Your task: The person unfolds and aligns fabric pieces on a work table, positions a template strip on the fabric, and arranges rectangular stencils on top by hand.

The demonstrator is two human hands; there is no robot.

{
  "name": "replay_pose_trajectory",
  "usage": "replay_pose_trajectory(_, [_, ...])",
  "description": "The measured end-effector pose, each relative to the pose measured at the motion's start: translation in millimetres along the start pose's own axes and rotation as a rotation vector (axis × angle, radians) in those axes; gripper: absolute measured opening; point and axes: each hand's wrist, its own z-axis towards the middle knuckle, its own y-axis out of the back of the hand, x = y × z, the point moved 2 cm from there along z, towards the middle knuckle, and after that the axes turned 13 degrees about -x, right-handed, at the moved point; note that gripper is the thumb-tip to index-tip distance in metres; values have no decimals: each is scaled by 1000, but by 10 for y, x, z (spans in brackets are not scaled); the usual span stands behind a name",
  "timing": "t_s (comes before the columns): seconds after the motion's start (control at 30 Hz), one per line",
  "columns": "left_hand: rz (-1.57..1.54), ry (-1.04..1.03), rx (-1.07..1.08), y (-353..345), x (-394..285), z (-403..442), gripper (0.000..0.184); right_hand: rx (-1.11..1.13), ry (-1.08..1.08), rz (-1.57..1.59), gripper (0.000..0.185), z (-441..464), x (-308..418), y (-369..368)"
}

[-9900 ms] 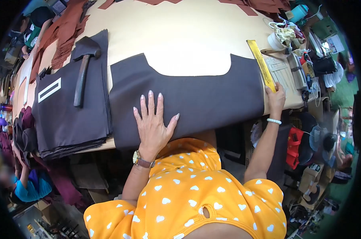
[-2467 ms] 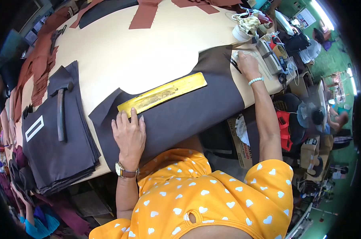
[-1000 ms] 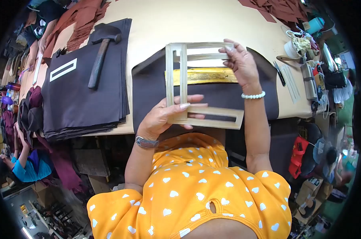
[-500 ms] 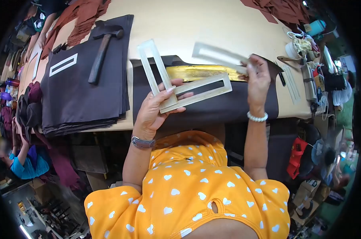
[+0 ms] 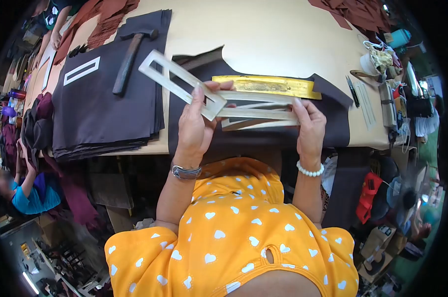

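My left hand (image 5: 192, 129) is closed, thumb on top, around one end of a pale rectangular frame (image 5: 147, 63) with a long slot, which slants up to the left. More pale slotted frames (image 5: 258, 113) lie crosswise, fanned slightly apart, between my two hands. Their right ends are pinched in my right hand (image 5: 312, 124). Just beyond them, a yellow slotted piece (image 5: 268, 87) rests on a dark sheet (image 5: 333, 119) whose far edges curl up. The overlap at my left fingers hides how the frames meet.
Left of me is a stack of dark sheets (image 5: 105, 114) bearing a hammer (image 5: 128, 64) and a white slotted frame (image 5: 82, 71). A brush (image 5: 365, 75) and clear strips (image 5: 366, 106) lie at the right. Reddish-brown pieces (image 5: 108, 22) are at the back. Other people are at the left.
My right hand has brought the frame it held down and left to the others. The left-hand frame has tilted further left. More of the yellow piece now shows.
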Motion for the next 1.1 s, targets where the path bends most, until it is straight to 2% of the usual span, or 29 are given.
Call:
replay_pose_trajectory(0.07, [-109,-52,-45,22,59,50,37,-44,67,14,19,-138,-60,42])
replay_pose_trajectory(0.2, [-272,-59,-130,-96,118,80,34,-112,52,53,17,-302,-24,68])
replay_pose_trajectory(0.3, [-461,-161,-126,9,31,167,33,-324,102,19,17,-187,-125,329])
replay_pose_trajectory(0.37, [-505,-276,-81,234,-167,274,31,-343,28,95,16,-122,-41,504])
replay_pose_trajectory(0.43, [-313,-315,-209,327,-358,264,28,-299,3,126,14,-47,-59,614])
replay_pose_trajectory(0.53, [167,-257,-6,206,-497,168,31,-202,-15,64,14,29,-36,538])
replay_pose_trajectory(0.67, [564,26,245,-251,-392,9,32,-59,-25,-14,20,83,-17,304])
replay_pose_trajectory(0.77, [832,-5,384,-386,-219,96,30,44,-53,55,29,93,18,202])
replay_pose_trajectory(0.8, [1090,-173,412,-438,-212,127,35,88,-79,75,31,104,23,193])
replay_pose_trajectory(0.9, [1495,-650,418,-566,-188,157,40,210,-162,113,35,159,-6,215])
replay_pose_trajectory(0.93, [1476,-825,427,-560,-160,192,60,249,-179,114,35,180,-33,230])
replay_pose_trajectory(1.07, [1419,-825,561,-630,9,209,89,308,-252,202,36,228,-75,221])
replay_pose_trajectory(1.1, [1427,-831,566,-628,96,217,86,312,-272,238,36,235,-57,183])
